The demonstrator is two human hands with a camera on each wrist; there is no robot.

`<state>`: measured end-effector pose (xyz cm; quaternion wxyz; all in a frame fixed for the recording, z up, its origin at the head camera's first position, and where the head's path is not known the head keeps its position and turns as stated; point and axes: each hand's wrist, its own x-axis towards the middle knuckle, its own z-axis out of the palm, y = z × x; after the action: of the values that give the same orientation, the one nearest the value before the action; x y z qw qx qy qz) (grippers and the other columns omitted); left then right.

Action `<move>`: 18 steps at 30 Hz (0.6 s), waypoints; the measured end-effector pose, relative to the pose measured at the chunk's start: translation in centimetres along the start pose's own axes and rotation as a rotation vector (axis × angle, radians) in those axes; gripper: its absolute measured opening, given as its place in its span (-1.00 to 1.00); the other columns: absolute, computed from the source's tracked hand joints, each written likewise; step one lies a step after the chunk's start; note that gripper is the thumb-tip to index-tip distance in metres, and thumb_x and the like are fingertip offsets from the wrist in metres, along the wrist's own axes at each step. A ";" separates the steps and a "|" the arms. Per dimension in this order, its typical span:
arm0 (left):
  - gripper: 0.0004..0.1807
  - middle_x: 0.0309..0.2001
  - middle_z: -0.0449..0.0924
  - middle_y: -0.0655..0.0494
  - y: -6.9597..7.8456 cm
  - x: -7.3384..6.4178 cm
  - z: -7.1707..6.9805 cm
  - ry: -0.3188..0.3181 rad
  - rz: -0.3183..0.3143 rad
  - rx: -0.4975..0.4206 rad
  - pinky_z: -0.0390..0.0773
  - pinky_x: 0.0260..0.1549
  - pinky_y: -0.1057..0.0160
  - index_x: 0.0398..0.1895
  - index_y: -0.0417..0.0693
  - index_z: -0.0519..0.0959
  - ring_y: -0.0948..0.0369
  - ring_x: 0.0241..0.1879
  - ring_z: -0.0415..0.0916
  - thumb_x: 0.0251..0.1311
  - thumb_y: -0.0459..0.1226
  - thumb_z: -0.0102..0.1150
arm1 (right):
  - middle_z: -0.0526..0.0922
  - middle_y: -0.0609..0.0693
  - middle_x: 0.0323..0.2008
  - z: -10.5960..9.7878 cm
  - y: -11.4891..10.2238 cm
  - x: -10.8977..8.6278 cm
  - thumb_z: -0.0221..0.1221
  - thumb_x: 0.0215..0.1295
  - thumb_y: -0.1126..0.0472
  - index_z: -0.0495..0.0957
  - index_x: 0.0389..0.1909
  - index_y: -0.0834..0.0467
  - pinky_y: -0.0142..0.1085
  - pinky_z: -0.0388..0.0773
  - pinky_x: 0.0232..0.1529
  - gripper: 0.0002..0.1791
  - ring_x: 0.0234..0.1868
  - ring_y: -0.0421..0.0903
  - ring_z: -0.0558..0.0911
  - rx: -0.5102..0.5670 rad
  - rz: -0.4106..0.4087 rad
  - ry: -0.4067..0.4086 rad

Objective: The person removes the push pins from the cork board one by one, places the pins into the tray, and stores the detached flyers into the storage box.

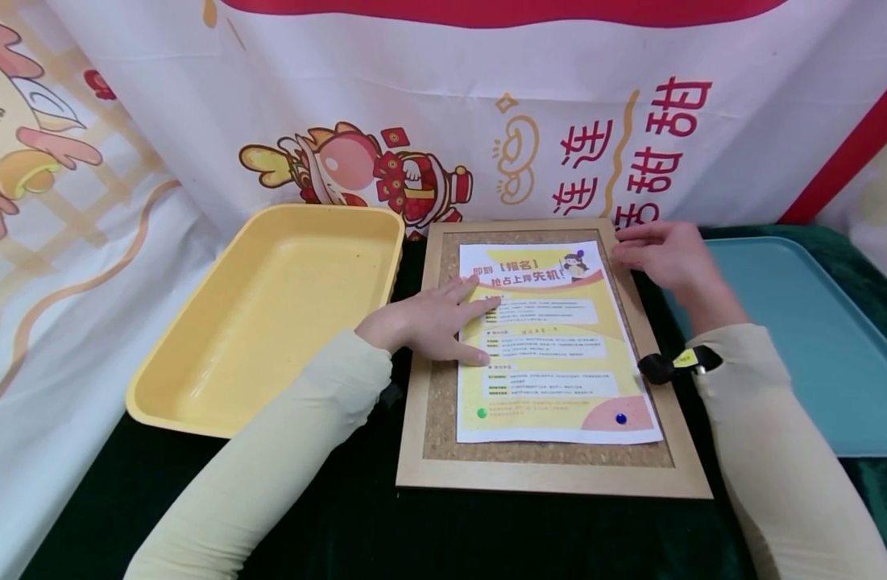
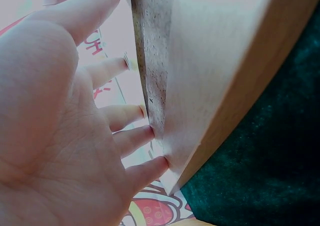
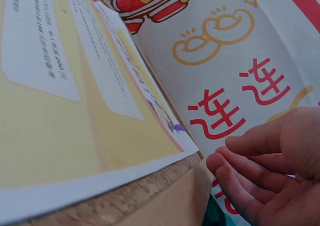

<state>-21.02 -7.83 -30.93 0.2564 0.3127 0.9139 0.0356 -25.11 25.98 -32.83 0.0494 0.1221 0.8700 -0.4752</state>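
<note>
My left hand (image 1: 430,324) rests with spread fingers on the left side of a printed yellow poster (image 1: 537,338). The poster lies on a wood-framed cork board (image 1: 441,427). In the left wrist view, the left fingers (image 2: 132,136) reach over the board's frame edge. At the board's top right corner is my right hand (image 1: 668,256), its fingers loosely bent with nothing visible between them. A green pushpin (image 1: 482,412) and a blue pushpin (image 1: 620,418) sit in the poster's lower corners. Near its upper right corner, a purple pushpin (image 3: 179,127) shows in the right wrist view.
A yellow tray (image 1: 269,322) stands left of the board, partly behind the left forearm. To the right lies a blue-green tray (image 1: 813,338), overlapped by the right arm. Dark green cloth (image 1: 327,515) covers the table, and a printed white curtain (image 1: 428,72) hangs behind.
</note>
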 end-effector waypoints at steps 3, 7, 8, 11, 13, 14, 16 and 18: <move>0.01 0.78 -0.44 -0.03 0.0 0.0 0.0 -0.002 0.000 0.005 -0.18 0.70 -0.18 0.77 0.31 -0.10 -0.06 0.76 -0.48 0.42 0.30 0.13 | 0.47 0.24 0.46 0.3 -0.1 0.1 0.24 0.56 0.06 0.51 0.48 0.08 0.17 0.46 0.46 -0.46 0.40 0.19 0.40 -0.021 -0.009 -0.019; 0.01 0.78 -0.44 -0.03 0.0 0.1 0.0 -0.002 -0.001 0.007 -0.17 0.70 -0.18 0.77 0.31 -0.10 -0.06 0.76 -0.48 0.42 0.31 0.13 | 0.50 0.25 0.45 0.8 -0.3 0.2 0.24 0.56 0.09 0.50 0.49 0.08 0.20 0.38 0.51 -0.46 0.47 0.20 0.36 -0.031 -0.006 -0.046; 0.01 0.78 -0.44 -0.03 0.0 0.1 0.0 -0.002 -0.001 0.006 -0.17 0.70 -0.18 0.77 0.31 -0.10 -0.06 0.76 -0.49 0.42 0.31 0.13 | 0.51 0.25 0.44 0.9 -0.3 0.3 0.24 0.56 0.10 0.50 0.48 0.09 0.20 0.38 0.52 -0.46 0.47 0.19 0.37 -0.032 -0.006 -0.049; 0.01 0.78 -0.45 -0.03 -0.1 0.0 0.0 -0.001 0.000 0.005 -0.17 0.70 -0.18 0.77 0.31 -0.10 -0.06 0.76 -0.49 0.42 0.31 0.13 | 0.58 0.26 0.37 1.4 -0.4 0.4 0.24 0.56 0.12 0.51 0.47 0.10 0.15 0.42 0.50 -0.48 0.41 0.17 0.44 -0.043 -0.008 -0.051; 0.02 0.78 -0.45 -0.03 -0.1 0.1 0.1 0.001 0.002 0.007 -0.17 0.70 -0.18 0.77 0.31 -0.11 -0.06 0.76 -0.48 0.42 0.31 0.13 | 0.61 0.25 0.32 1.6 -0.4 0.4 0.24 0.56 0.12 0.53 0.45 0.11 0.10 0.46 0.45 -0.49 0.36 0.15 0.47 -0.052 -0.014 -0.047; 0.02 0.78 -0.45 -0.03 -0.1 0.1 0.1 0.001 0.003 0.009 -0.16 0.69 -0.19 0.77 0.31 -0.11 -0.06 0.76 -0.48 0.42 0.31 0.13 | 0.62 0.24 0.30 1.7 -0.4 0.4 0.24 0.56 0.12 0.53 0.44 0.11 0.08 0.48 0.41 -0.50 0.34 0.15 0.48 -0.063 -0.018 -0.042; 0.02 0.78 -0.44 -0.03 -0.1 0.2 0.1 0.002 0.005 0.011 -0.17 0.69 -0.19 0.77 0.31 -0.11 -0.06 0.76 -0.48 0.42 0.31 0.13 | 0.63 0.23 0.28 1.9 -0.3 0.5 0.24 0.56 0.11 0.54 0.43 0.11 0.05 0.51 0.36 -0.51 0.30 0.14 0.49 -0.080 -0.029 -0.041; 0.02 0.78 -0.44 -0.03 -0.1 0.2 0.1 0.002 0.006 0.015 -0.17 0.69 -0.19 0.77 0.31 -0.11 -0.06 0.76 -0.47 0.42 0.31 0.13 | 0.63 0.23 0.27 2.0 -0.1 0.5 0.25 0.56 0.11 0.55 0.42 0.12 0.04 0.53 0.35 -0.52 0.28 0.14 0.51 -0.093 -0.041 -0.043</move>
<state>-21.18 -7.80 -31.13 0.2529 0.3171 0.9136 0.0301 -25.66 24.36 -33.92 0.0640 0.0918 0.8922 -0.4375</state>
